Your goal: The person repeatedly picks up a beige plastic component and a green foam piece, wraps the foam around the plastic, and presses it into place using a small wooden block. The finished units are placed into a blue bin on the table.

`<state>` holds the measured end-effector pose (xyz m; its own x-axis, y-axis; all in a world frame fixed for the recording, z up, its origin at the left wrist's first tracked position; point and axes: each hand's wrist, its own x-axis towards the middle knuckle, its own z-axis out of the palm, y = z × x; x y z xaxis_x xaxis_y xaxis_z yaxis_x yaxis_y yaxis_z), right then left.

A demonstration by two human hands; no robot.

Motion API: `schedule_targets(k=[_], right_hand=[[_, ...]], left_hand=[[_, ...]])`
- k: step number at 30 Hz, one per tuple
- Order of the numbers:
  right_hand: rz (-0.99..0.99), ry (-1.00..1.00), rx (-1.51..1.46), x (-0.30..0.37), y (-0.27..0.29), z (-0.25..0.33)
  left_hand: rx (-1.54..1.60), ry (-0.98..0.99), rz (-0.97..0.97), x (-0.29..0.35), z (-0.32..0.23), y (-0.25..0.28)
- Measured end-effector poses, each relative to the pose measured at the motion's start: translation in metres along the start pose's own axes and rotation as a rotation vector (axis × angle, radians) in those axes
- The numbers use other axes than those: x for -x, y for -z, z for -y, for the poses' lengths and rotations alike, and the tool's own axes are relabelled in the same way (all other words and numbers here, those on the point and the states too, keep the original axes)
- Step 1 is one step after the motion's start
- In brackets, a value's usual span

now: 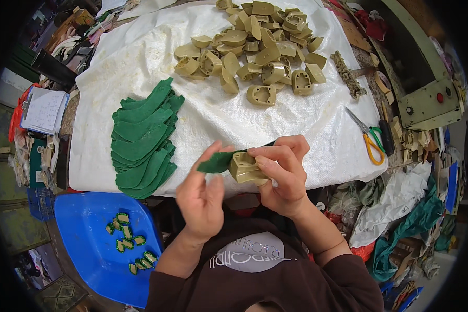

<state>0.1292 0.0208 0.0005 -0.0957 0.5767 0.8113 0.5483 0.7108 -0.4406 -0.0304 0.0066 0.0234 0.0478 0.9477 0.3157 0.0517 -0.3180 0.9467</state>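
My right hand point(283, 171) grips a tan plastic shoe heel point(247, 167) between thumb and fingers, above the near edge of the cloth. A green fabric piece point(216, 163) lies along the heel's far side, and its free end sticks out to the left. Beside that end is my left hand point(200, 197), slightly blurred, thumb and fingers apart; whether its fingertips touch the fabric is unclear. Overlapping green fabric pieces point(140, 140) lie in a stack to the left. Farther back is a heap of bare tan shoe heels point(270, 52).
White woven cloth point(203, 114) covers the table. At right lie orange-handled scissors point(369, 138) beside a green machine box point(431, 104). A blue plastic tub point(83, 229) at lower left holds several green-edged heels point(127, 231). A clipboard point(44, 112) stands at far left.
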Motion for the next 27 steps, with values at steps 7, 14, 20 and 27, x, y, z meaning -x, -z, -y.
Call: schedule_targets(k=[7,14,20,27], right_hand=[[0.381,-0.061,0.243,-0.017,0.021,0.023],[0.466,-0.096,0.229,-0.01,0.022,0.021],[0.359,-0.105,0.056,-0.005,0.017,0.002],[0.408,-0.238,-0.334,0.0,0.021,0.002]], left_hand=[[-0.126,0.019,-0.032,0.006,0.002,0.0],[-0.389,-0.314,0.001,0.011,0.013,-0.011],[-0.35,-0.259,0.028,0.013,0.015,-0.01],[-0.204,-0.323,0.081,0.001,0.035,-0.002]])
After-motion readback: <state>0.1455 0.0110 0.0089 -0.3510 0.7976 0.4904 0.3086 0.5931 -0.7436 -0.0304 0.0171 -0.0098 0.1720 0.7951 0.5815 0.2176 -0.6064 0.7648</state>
